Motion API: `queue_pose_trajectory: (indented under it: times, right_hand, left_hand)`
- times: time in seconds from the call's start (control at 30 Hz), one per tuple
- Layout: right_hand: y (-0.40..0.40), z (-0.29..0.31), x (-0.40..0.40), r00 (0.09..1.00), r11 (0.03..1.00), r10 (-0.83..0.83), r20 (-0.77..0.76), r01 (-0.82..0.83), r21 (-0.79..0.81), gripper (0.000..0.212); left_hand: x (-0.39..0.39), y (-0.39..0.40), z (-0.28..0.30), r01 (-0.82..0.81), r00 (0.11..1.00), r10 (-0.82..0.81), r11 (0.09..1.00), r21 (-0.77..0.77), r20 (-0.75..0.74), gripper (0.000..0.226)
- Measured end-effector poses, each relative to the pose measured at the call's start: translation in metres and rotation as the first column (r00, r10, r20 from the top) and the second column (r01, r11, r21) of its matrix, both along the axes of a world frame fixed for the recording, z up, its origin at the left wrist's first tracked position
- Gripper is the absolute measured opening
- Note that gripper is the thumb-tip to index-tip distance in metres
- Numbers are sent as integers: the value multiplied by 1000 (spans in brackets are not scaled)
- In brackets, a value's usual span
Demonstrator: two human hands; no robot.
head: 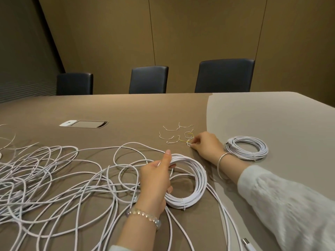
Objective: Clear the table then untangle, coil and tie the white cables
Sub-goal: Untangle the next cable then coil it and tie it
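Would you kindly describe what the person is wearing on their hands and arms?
The left hand is bare, with a bracelet of pale translucent beads at the wrist. The right hand is bare too, with a plain silver bangle and a fuzzy white knit sleeve covering the forearm.

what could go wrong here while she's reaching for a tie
1. The left hand alone grips the new coil; with only one tie visible on it, its loops may spring apart.
2. Its loose tails run into the tangled cables, so lifting may drag them.
3. The right hand may scatter the thin twist ties.
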State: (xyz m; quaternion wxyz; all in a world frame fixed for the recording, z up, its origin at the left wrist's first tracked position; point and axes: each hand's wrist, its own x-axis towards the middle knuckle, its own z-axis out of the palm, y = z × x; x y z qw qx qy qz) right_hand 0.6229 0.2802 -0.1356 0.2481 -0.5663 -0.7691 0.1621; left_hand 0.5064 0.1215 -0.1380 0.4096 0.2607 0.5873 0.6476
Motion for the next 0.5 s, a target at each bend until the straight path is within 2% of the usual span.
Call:
queue_pose_trajectory:
  times: [0.1,0.23,0.33,0.43,0.5]
  right_hand:
    - [0,1,-1,1000,999,18,17,-18,26,13]
    - [2,15,4,995,999,6,-100,-1,53,14]
    - [0,34,7,952,1000,-20,-304,15,-18,12]
    - [-9,50,15,864,989,-65,-499,-13,-150,17]
    - [-18,58,23,796,969,-100,-597,-58,-240,11]
  left_hand:
    - [1,-1,2,0,1000,0,1000,-2,13,50]
    - [2,-3,4,7,1000,-7,1000,-2,16,44]
    - [1,-5,5,8,1000,-8,1000,-8,18,42]
    - [0,-5,6,12,1000,-12,1000,-14,19,42]
    - [0,-5,6,20,1000,-20,1000,-15,20,41]
